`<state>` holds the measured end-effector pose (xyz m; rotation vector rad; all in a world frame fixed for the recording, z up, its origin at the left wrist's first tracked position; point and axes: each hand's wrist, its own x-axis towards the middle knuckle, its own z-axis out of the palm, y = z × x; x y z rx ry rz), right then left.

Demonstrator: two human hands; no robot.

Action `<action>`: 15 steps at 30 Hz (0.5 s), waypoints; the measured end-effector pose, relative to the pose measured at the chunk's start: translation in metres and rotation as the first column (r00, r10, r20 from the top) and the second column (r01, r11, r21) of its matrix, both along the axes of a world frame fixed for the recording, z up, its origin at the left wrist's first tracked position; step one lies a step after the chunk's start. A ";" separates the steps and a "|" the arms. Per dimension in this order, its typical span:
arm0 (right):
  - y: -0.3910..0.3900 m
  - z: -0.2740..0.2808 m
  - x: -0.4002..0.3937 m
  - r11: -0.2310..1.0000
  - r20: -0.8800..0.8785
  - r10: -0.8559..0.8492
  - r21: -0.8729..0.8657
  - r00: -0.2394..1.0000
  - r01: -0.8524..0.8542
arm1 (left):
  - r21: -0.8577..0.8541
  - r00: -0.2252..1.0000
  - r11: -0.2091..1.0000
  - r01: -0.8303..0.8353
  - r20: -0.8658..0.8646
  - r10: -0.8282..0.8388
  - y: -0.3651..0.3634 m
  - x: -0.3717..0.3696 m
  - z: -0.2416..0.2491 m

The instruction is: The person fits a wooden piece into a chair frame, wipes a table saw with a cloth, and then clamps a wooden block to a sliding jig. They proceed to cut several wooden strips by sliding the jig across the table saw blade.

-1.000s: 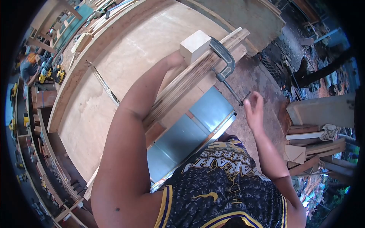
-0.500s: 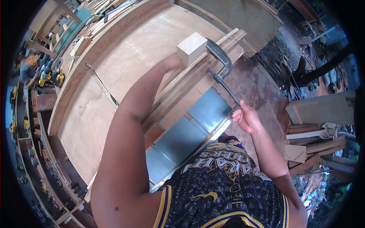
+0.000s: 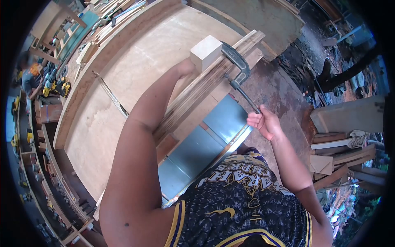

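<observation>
A dark metal C-clamp [image 3: 240, 65] spans a pale square-ended wooden block [image 3: 206, 52] and a long laminated wooden beam [image 3: 197, 89]. My right hand [image 3: 264, 122] is closed around the lower end of the clamp's screw, at its handle. Against the near left side of the block rests my left hand [image 3: 186, 68]; its fingers are hidden behind the block and beam. The beam lies slantwise along the edge of a broad plywood panel [image 3: 164, 45]. The clamp's far jaw is partly hidden by the block.
A raised curved wooden rim [image 3: 94, 61] borders the panel. Yellow-black power tools [image 3: 56, 85] and another person [image 3: 31, 78] are at the left, near shelves of tools [image 3: 49, 164]. Blue-grey panels [image 3: 197, 148] lie below the beam. Scrap boards [image 3: 341, 160] are stacked at the right.
My right hand has turned at the clamp's handle, its fingers now curled differently around the screw end. My left hand, the block and the beam stay nearly where they were.
</observation>
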<state>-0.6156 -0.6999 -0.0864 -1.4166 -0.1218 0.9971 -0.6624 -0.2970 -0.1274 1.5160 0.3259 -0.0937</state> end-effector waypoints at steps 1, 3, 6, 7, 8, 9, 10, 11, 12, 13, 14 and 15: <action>-0.004 -0.001 0.005 0.999 -0.204 0.044 0.034 0.978 -0.038 | 0.022 1.000 1.000 -0.012 0.028 0.012 0.001 0.001 -0.003; -0.002 0.004 0.004 0.994 -0.394 0.097 0.076 0.914 -0.073 | 0.021 0.999 1.000 -0.020 0.037 0.019 0.002 0.003 -0.008; -0.002 0.013 -0.011 0.899 0.618 -0.034 -0.324 0.786 0.294 | 0.034 1.000 0.999 -0.022 0.023 0.021 0.001 0.000 -0.006; -0.007 0.019 -0.015 0.935 0.883 0.121 -0.255 0.454 0.246 | 0.045 1.000 0.999 -0.018 0.009 0.018 0.000 0.000 -0.003; -0.009 0.027 -0.017 0.939 0.946 0.285 -0.308 0.156 0.152 | 0.044 1.000 0.999 -0.019 0.008 0.018 0.001 0.000 -0.002; -0.008 0.033 -0.018 0.916 0.920 0.388 -0.392 0.058 0.088 | 0.045 1.000 0.999 0.013 -0.017 -0.012 0.003 -0.001 0.000; -0.006 0.031 -0.017 0.898 0.899 0.431 -0.436 0.074 0.063 | 0.045 0.998 0.998 0.048 -0.045 -0.046 0.002 -0.001 0.000; -0.004 0.024 -0.014 0.887 0.883 0.450 -0.460 0.135 0.049 | 0.046 0.998 0.998 0.052 -0.047 -0.050 0.003 0.000 -0.004; -0.001 0.014 -0.009 0.901 0.867 0.414 -0.434 0.277 0.010 | 0.026 1.000 0.999 0.021 -0.019 -0.021 0.004 0.001 -0.010; 0.002 0.004 -0.005 0.950 0.783 0.288 -0.305 0.552 -0.064 | 0.007 1.000 1.000 -0.012 0.009 0.011 0.006 0.003 -0.015; 0.005 -0.001 -0.006 0.989 0.527 0.140 -0.116 0.838 -0.092 | 0.009 1.000 1.000 -0.013 0.010 0.013 0.005 0.003 -0.011; 0.004 -0.002 -0.005 0.995 0.356 0.095 -0.014 0.930 -0.096 | 0.026 1.000 1.000 -0.009 0.012 0.009 0.004 0.002 -0.009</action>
